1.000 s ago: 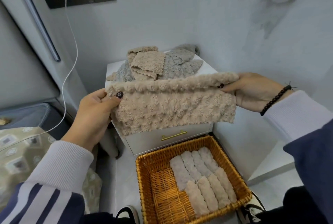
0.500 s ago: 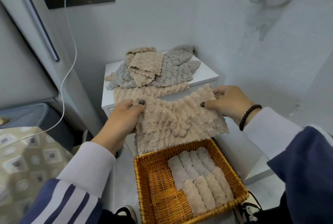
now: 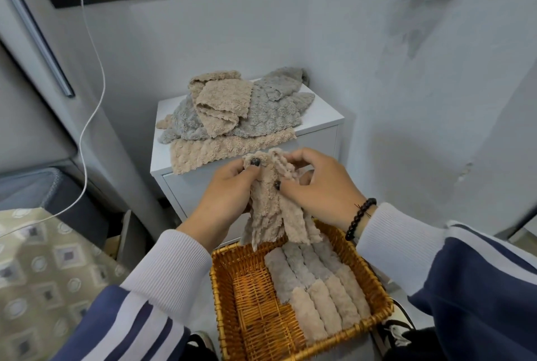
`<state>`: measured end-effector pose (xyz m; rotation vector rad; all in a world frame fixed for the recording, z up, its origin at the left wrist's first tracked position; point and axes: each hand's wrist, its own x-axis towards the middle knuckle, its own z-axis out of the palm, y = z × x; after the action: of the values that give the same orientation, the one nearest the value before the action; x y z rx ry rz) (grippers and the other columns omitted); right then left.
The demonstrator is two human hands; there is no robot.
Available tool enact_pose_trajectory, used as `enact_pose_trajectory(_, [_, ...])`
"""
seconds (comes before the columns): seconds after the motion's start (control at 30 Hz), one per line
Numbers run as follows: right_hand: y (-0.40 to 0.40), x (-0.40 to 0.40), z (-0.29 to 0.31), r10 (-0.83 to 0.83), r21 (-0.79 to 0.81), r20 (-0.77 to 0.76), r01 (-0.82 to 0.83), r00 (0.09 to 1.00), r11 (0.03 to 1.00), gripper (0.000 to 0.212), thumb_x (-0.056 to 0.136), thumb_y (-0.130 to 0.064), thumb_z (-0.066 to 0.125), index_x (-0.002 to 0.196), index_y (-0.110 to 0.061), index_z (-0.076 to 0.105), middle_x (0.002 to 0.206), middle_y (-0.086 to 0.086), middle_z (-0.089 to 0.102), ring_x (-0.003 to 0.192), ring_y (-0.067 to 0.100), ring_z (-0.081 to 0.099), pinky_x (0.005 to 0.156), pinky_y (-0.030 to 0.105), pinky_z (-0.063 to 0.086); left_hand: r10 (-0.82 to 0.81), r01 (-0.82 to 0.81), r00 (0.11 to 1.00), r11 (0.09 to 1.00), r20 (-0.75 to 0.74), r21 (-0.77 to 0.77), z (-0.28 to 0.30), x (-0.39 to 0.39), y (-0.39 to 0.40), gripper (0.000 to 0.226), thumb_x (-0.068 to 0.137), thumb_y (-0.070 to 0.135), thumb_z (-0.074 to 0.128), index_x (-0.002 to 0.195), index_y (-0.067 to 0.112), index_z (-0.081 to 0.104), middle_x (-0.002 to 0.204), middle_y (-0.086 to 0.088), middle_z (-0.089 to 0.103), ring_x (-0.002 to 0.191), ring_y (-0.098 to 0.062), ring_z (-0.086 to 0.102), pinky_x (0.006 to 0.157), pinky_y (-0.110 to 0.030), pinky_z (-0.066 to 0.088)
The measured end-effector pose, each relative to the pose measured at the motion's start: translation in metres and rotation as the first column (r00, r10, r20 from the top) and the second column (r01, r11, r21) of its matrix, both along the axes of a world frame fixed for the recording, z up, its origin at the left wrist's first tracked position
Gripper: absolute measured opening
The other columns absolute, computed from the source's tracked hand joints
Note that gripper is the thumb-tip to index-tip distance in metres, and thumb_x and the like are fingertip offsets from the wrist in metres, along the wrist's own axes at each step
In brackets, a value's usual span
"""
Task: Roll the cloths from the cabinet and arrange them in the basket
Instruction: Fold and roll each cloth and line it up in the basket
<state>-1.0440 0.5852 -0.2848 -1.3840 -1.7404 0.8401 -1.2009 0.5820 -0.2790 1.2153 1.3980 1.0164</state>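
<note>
Judging from how things lie, the job is well under way but not finished. Both hands pinch a beige fluffy cloth (image 3: 273, 209) at its top — the left hand (image 3: 229, 192) with thumb pressed on the upper edge, the right hand (image 3: 319, 183) with thumb and fingers curled round the bunched fabric. The cloth hangs folded lengthwise, not yet rolled, its lower end dangling just above the back rim of the wicker basket (image 3: 226, 296).

Inside the basket, rolled cloths (image 3: 316, 288) fill the right side in two rows: about four grey ones at the back and four beige ones in front, so roughly eight — the exact count is hard to fix where the hanging cloth hides the far ends. The left side shows bare weave.

On the white cabinet (image 3: 322, 119) a loose pile (image 3: 232, 110) waits: at least two grey and two or three beige cloths, overlapping too much to count surely.
</note>
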Motion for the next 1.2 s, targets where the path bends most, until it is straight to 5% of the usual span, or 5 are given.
enact_pose_trajectory(0.37, [-0.012,0.022,-0.005,0.218,-0.024,-0.195,-0.227,0.956,0.974,0.058,0.085,0.009,0.043,0.115,-0.038,0.06,0.11,-0.01,0.066,0.097,0.035,0.065,0.074,0.053,0.056,0.028,-0.03,0.998,0.999,0.064,0.018,0.002,0.005,0.002,0.024,0.088,0.02,0.068,0.109,0.012,0.06,0.101,-0.013,0.073,0.093,-0.033,0.069,0.088,-0.053,0.052])
enact_pose_trajectory(0.53, [-0.005,0.033,0.007,-0.122,0.187,-0.125,0.144,0.985,0.972,0.044,0.082,-0.004,0.063,0.114,-0.031,0.054,0.118,-0.008,0.051,0.101,0.002,0.054,0.077,0.009,0.045,0.059,-0.05,0.957,0.998,0.285,-0.04,0.005,0.013,0.003,0.006,0.095,0.005,0.051,0.099,0.006,0.056,0.102,-0.023,0.066,0.086,-0.031,0.063,0.083,-0.051,0.051])
enact_pose_trajectory(0.77, [0.009,0.041,0.01,-0.144,-0.419,-0.363,-0.023,0.921,0.908,0.047,0.071,-0.034,0.081,0.109,-0.016,0.061,0.109,0.002,0.069,0.093,0.016,0.069,0.086,0.036,0.056,0.088,-0.069,0.827,0.996,0.555,-0.054,-0.002,0.008,0.008,0.021,0.084,0.006,0.047,0.101,0.016,0.041,0.089,-0.01,0.046,0.07,-0.024,0.049,0.058,-0.031,0.043])
enact_pose_trajectory(1.0, [0.002,0.035,0.024,0.015,0.049,0.245,-0.028,0.969,0.998,0.036,0.071,-0.045,0.079,0.098,-0.036,0.057,0.088,-0.022,0.057,0.075,-0.009,0.049,0.058,-0.002,0.035,-0.1,0.089,0.983,0.993,0.155,0.076,0.006,-0.01,0.004,0.028,0.075,0.009,0.076,0.1,0.014,0.065,0.09,-0.003,0.072,0.078,-0.019,0.07,0.059,-0.029,0.056])
enact_pose_trajectory(1.2, [-0.001,0.034,0.032,0.237,-0.054,0.329,-0.233,0.914,0.971,0.031,0.066,-0.044,0.082,0.085,-0.04,0.058,0.085,-0.026,0.06,0.077,-0.012,0.053,0.062,0.001,0.042,-0.427,0.425,0.903,0.904,-0.059,-0.04,0.011,-0.031,-0.003,0.057,0.063,0.033,0.079,0.116,0.017,0.067,0.111,-0.007,0.072,0.1,-0.025,0.07,0.083,-0.035,0.058])
